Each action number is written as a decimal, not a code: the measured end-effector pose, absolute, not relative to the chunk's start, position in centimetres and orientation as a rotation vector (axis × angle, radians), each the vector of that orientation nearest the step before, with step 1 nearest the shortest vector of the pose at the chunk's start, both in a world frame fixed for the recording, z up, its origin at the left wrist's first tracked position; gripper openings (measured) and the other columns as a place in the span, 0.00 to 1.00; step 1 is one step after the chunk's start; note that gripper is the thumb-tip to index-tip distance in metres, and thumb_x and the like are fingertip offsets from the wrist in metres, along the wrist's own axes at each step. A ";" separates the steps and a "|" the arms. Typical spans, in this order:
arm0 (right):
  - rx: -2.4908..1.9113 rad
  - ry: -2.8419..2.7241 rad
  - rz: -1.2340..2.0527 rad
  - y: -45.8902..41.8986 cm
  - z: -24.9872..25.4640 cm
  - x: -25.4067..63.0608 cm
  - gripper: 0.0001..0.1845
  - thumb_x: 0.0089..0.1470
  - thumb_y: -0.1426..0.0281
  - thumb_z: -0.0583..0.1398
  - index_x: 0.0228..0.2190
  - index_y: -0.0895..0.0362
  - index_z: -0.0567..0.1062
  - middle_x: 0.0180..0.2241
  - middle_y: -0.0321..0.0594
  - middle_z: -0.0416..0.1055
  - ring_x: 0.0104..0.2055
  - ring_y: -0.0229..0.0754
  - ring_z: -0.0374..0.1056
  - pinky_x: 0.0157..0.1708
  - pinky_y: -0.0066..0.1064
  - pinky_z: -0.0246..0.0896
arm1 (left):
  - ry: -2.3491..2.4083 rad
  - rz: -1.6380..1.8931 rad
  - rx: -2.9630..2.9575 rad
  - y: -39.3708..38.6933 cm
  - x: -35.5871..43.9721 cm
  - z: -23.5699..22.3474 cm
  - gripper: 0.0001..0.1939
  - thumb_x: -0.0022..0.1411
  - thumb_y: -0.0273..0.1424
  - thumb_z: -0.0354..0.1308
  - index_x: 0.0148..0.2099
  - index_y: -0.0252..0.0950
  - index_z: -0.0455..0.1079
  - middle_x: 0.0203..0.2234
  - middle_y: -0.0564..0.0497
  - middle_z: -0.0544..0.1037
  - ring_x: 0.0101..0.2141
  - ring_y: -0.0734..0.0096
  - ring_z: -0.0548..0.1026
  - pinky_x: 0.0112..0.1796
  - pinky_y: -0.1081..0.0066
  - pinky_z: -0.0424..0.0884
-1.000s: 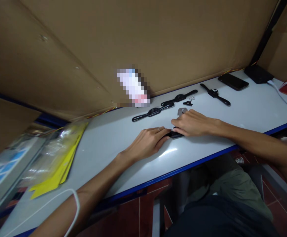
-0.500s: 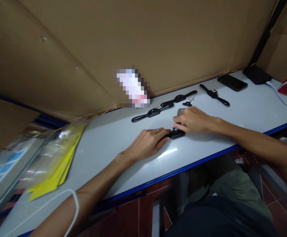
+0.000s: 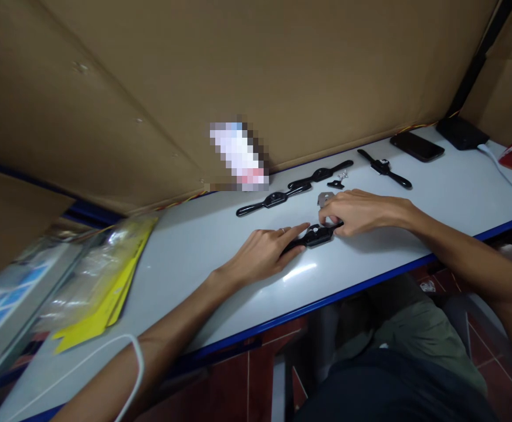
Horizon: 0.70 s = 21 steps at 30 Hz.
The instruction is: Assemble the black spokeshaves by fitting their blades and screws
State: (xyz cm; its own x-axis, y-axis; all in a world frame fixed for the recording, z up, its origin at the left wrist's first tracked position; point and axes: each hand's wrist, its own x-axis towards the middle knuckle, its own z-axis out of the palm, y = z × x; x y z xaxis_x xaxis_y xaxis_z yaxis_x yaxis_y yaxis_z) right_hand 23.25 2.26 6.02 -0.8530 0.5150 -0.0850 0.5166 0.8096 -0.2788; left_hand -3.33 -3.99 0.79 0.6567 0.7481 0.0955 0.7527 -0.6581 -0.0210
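Observation:
A black spokeshave (image 3: 318,235) lies on the white table with its middle part in plain sight. My left hand (image 3: 267,252) is closed around its left handle, index finger stretched toward the body. At the other end, the fingers of my right hand (image 3: 359,212) are closed on the right handle. Just behind them lies a grey metal blade (image 3: 325,198), partly covered by that hand. Beyond it are a small black cap piece (image 3: 335,184) and some silver screws (image 3: 343,174). Further black spokeshaves (image 3: 275,200) rest toward the back of the table.
A dark phone (image 3: 417,147) and a black box with a white cable (image 3: 462,133) sit at the back right. On the left are yellow sheets (image 3: 119,293) and clear plastic bags (image 3: 84,287). A cardboard wall (image 3: 326,76) backs the table; a blurred-out object leans there.
My right hand has moved from the middle of the spokeshave to its right handle, uncovering the body and more of the blade. My left hand stays on the left handle, its index finger straighter.

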 end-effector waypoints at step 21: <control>0.823 2.872 -0.607 2.6 5.8 23.2 0.04 0.52 0.70 0.64 0.28 0.55 0.72 0.28 0.36 0.68 0.31 0.39 0.60 0.32 0.33 0.49 | -1.219 -0.254 -2.810 -3.8 -3.6 0.4 0.25 0.77 0.45 0.44 0.65 0.38 0.66 0.37 0.47 0.83 0.28 0.66 0.79 0.32 0.67 0.73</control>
